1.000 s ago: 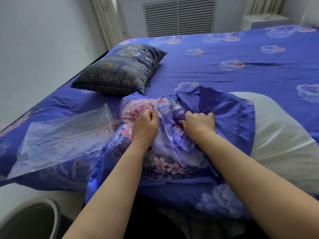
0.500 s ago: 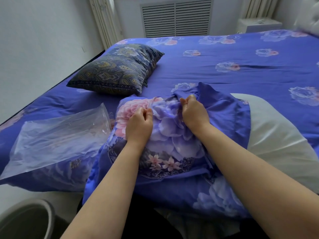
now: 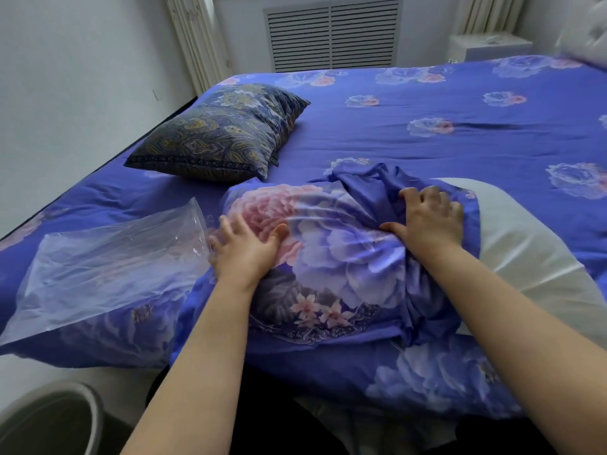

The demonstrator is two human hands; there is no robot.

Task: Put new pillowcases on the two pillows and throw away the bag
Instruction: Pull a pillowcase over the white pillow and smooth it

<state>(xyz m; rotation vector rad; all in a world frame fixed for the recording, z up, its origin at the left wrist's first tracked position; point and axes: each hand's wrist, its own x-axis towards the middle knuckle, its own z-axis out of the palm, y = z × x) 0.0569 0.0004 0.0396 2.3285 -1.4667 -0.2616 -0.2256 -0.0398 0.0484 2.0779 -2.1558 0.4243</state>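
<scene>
A white pillow [image 3: 525, 257] lies on the bed's near edge, its left half inside a blue flowered pillowcase [image 3: 331, 257]. My left hand [image 3: 244, 251] lies flat on the pillowcase's pink flower, fingers spread. My right hand [image 3: 427, 221] presses on the bunched blue cloth at the pillowcase's opening, fingers curled into the folds. A clear plastic bag [image 3: 105, 267] lies flat on the bed to the left, touching the pillowcase. A second pillow [image 3: 220, 133] in a dark paisley cover sits farther back on the left.
The bed [image 3: 460, 133] carries a blue flowered sheet and stretches far to the right and back. A round grey bin [image 3: 49, 421] stands on the floor at the bottom left. A white wall runs along the left; a vent and radiator stand behind.
My left hand let go of the cloth and spread flat toward the left. My right hand moved right along the bunched cloth. The pillowcase lies smoother over the pillow.
</scene>
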